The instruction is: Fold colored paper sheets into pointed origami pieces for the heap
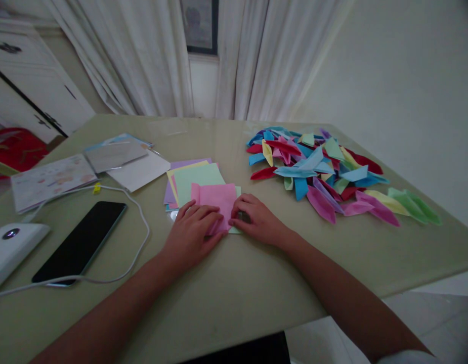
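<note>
A folded sheet of pink paper [215, 197] lies on top of several coloured paper squares [199, 177]. My left hand [194, 227] holds the lower left part of the pink sheet, its fingers bent over the top and the thumb along the lower edge. At the right edge of the same sheet, my right hand [256, 217] is closed, with thumb and forefinger pinched together on the paper. A pale green sheet [236, 230] shows from beneath the pink one. The paper under my left palm is hidden.
To the right lies a heap of folded coloured paper pieces [309, 167]. A black phone [80, 242], a white cable [142, 222] and a white device [17, 247] are on the left. Behind them rest a patterned booklet [53, 179] and clear packets [118, 154].
</note>
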### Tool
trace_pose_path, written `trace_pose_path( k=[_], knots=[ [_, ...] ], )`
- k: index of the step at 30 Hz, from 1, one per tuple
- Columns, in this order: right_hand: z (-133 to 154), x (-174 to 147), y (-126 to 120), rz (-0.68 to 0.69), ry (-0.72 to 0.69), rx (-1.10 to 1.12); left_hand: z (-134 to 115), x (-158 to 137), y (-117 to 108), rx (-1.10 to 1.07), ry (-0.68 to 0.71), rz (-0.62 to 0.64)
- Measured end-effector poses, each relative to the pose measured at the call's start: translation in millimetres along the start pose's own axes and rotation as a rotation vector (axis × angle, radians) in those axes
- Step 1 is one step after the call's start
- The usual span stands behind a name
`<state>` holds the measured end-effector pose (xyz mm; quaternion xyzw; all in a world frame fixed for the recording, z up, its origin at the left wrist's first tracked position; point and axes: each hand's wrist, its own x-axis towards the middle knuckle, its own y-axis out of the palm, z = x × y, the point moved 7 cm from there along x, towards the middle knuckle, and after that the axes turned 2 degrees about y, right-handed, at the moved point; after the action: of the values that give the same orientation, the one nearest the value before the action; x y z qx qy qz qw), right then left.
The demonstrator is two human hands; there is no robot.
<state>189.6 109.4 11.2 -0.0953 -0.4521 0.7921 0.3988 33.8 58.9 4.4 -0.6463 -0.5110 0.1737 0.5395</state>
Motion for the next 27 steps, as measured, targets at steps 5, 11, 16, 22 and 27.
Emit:
trace_pose_path(
  k=[5, 11, 16, 22, 27],
  knots=[
    [-2, 0, 1, 0.01, 0.002, -0.008, -6, -1, -3, 0.046, 0.051, -0.016],
    [-6, 1, 3, 0.013, 0.004, -0.007, -13, -2, -5, 0.161, 0.18, -0.042],
    [-6, 1, 4, 0.015, 0.008, -0.009, -23, -5, -7, 0.222, 0.309, -0.061],
    [-5, 1, 3, 0.014, 0.024, -0.008, -27, -11, 0, 0.366, 0.366, 0.054],
    [-6, 0, 0, -0.009, 0.077, -0.074, -28, -11, 1, 0.363, 0.361, 0.095]
  ],
)
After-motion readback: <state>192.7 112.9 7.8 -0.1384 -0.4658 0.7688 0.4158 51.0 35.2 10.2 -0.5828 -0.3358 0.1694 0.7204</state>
